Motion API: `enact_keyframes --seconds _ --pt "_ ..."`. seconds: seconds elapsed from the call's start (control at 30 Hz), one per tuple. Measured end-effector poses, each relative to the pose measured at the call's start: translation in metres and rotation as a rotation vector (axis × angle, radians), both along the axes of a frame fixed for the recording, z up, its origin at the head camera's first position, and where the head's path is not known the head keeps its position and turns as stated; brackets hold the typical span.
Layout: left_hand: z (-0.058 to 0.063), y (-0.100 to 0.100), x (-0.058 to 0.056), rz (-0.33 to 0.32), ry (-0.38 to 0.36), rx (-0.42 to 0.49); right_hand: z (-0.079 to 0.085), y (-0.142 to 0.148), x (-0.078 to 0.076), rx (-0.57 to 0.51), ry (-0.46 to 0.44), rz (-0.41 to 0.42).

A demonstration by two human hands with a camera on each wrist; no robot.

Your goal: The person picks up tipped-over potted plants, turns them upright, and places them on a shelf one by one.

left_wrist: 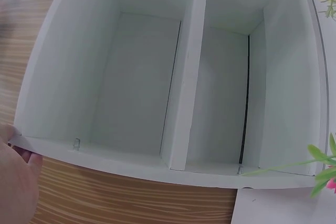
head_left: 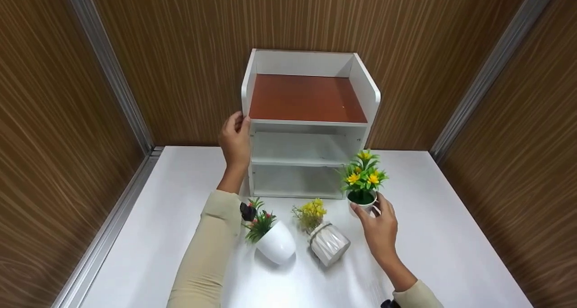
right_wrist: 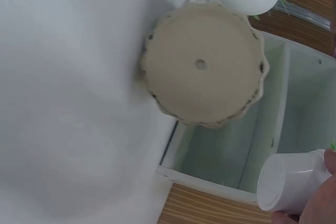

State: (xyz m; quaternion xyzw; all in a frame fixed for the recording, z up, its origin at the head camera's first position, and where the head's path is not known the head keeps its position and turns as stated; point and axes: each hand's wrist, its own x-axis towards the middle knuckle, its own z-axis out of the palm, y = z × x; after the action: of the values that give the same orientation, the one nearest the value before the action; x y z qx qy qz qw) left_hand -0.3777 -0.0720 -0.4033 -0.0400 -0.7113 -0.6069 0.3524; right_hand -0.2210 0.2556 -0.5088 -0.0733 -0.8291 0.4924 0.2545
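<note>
My right hand [head_left: 381, 224] grips the small white pot of an artificial plant [head_left: 362, 181] with yellow flowers and green leaves, upright in front of the shelf's right side. In the right wrist view the white pot [right_wrist: 294, 181] shows between thumb and fingers. My left hand [head_left: 236, 139] holds the left side panel of a white shelf unit [head_left: 311, 164], near its reddish-brown top board [head_left: 306, 98]. That hand's fingers [left_wrist: 34, 161] touch the panel's edge in the left wrist view. Two open compartments lie below the top board, with nothing standing in them.
A white egg-shaped pot [head_left: 277, 243] with a pink-flowered plant lies tipped on the white table [head_left: 148, 236]. Beside it a ribbed grey-white vase [head_left: 330, 245] with yellow flowers lies on its side. Wood-patterned panels [head_left: 189, 73] enclose the back and sides.
</note>
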Motion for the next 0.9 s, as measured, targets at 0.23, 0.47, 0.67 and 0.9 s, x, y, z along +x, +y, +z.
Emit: enact_keyframes --seconds 0.23,0.47,0.67,0.9 --pt "0.0 0.0 0.001 0.004 -0.003 0.002 0.024 -0.006 -0.009 0.006 0.073 -0.004" --pt "0.002 0.0 0.002 -0.002 -0.017 0.01 0.047 -0.011 -0.02 -0.008 0.116 0.009" --pt "0.001 0.0 0.002 0.009 -0.012 -0.011 0.061 -0.017 -0.028 -0.007 0.176 0.011" --pt "0.0 -0.002 0.001 0.019 -0.001 -0.012 0.081 -0.022 -0.039 -0.034 0.223 0.009"
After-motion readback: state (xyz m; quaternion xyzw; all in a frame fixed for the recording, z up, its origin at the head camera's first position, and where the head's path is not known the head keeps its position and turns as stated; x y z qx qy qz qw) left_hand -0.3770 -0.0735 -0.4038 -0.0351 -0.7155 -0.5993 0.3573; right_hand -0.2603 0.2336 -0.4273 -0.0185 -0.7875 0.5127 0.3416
